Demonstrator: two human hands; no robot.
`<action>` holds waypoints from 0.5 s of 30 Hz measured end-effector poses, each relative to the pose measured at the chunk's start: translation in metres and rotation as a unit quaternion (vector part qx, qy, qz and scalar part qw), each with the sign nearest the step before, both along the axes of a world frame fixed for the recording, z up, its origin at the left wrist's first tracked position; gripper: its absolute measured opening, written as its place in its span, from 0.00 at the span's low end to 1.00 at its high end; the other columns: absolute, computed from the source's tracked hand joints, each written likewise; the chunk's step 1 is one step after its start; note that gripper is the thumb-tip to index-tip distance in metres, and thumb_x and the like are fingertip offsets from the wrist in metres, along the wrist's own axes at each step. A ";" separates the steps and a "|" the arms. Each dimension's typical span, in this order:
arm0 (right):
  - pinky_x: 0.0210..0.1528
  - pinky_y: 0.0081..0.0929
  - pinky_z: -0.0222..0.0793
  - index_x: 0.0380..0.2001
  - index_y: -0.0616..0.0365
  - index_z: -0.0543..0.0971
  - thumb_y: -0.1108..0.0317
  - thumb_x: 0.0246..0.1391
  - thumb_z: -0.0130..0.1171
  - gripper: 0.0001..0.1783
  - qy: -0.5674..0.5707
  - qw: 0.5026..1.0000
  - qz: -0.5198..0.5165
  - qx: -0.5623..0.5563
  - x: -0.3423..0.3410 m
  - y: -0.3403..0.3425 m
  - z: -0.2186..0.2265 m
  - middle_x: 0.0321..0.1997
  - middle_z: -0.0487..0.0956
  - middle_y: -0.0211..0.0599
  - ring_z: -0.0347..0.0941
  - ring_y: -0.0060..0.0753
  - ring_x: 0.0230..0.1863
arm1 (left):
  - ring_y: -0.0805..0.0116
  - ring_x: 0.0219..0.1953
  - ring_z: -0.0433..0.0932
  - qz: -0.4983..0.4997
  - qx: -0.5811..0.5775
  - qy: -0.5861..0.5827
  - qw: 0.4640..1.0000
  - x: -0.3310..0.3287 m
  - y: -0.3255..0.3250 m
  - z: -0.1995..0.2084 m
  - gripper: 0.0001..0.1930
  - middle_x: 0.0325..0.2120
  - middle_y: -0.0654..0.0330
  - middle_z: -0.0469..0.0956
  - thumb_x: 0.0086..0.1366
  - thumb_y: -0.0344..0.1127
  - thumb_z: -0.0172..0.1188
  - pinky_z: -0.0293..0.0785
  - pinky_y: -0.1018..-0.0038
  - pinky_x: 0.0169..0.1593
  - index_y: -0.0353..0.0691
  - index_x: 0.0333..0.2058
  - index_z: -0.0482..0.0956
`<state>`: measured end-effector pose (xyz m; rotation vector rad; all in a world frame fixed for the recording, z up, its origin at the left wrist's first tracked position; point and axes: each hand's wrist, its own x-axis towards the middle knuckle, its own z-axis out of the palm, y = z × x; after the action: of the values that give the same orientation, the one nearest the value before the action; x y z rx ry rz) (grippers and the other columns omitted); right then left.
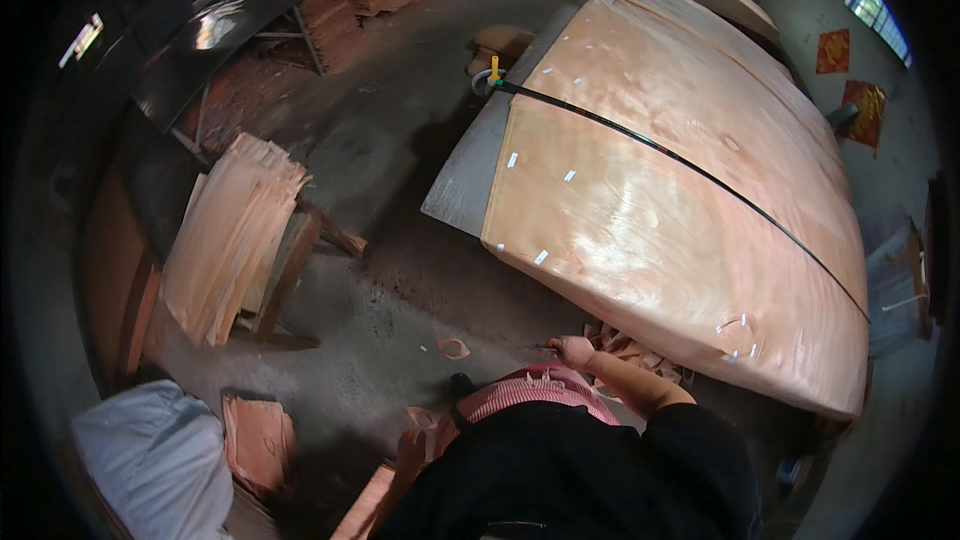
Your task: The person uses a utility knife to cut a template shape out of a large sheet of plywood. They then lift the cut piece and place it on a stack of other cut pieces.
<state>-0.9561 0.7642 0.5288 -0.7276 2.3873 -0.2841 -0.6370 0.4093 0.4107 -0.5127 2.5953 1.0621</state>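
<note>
My right hand [573, 350] is closed, held low in front of my body beside the near edge of a large plywood or veneer sheet [640, 210]. A thin dark tip sticks out to the left of its fingers; too little shows to tell what it is. My left hand [411, 448] hangs low at my left side, above a pale wood strip [364, 508]; its fingers are not clear. Small white tape pieces dot the big sheet, and a long black rod [660, 148] with a yellow end [494, 70] lies across it.
A bundle of veneer sheets [230, 240] leans on a wooden stand at the left. Reddish veneer pieces [258, 440] lie near a grey cloth-covered heap [155, 460]. Scraps [635, 355] pile under the large sheet's edge. A small oval offcut [453, 349] is on the floor.
</note>
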 end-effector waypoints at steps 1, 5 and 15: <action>0.36 0.35 0.66 0.37 0.49 0.71 0.65 0.45 0.46 0.13 0.003 1.000 -0.003 -0.013 -0.011 -0.019 0.007 0.35 0.74 0.41 0.70 0.44 0.37 | 0.48 0.42 0.67 -0.032 -0.016 -0.036 0.999 0.004 -0.017 0.004 0.20 0.40 0.44 0.67 0.57 0.44 0.48 0.64 0.62 0.44 0.36 0.43 0.67; 0.37 0.35 0.66 0.36 0.51 0.71 0.66 0.44 0.45 0.12 0.085 0.994 0.000 -0.068 -0.056 -0.074 0.024 0.35 0.71 0.41 0.68 0.44 0.39 | 0.50 0.46 0.65 -0.125 -0.030 -0.157 0.979 -0.009 -0.091 -0.045 0.21 0.44 0.44 0.66 0.59 0.45 0.46 0.63 0.63 0.46 0.34 0.44 0.67; 0.48 0.34 0.61 0.43 0.50 0.70 0.75 0.42 0.45 0.20 0.329 0.900 -0.191 -0.212 -0.248 -0.137 0.025 0.48 0.65 0.37 0.62 0.43 0.48 | 0.54 0.45 0.66 -0.037 -0.008 -0.090 0.995 -0.288 -0.199 0.024 0.18 0.44 0.48 0.67 0.60 0.41 0.45 0.62 0.66 0.46 0.35 0.45 0.67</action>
<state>-1.2043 0.6274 0.5534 -0.5914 3.1688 -0.8629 -0.9253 0.2100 0.4347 -0.4873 2.4458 0.9274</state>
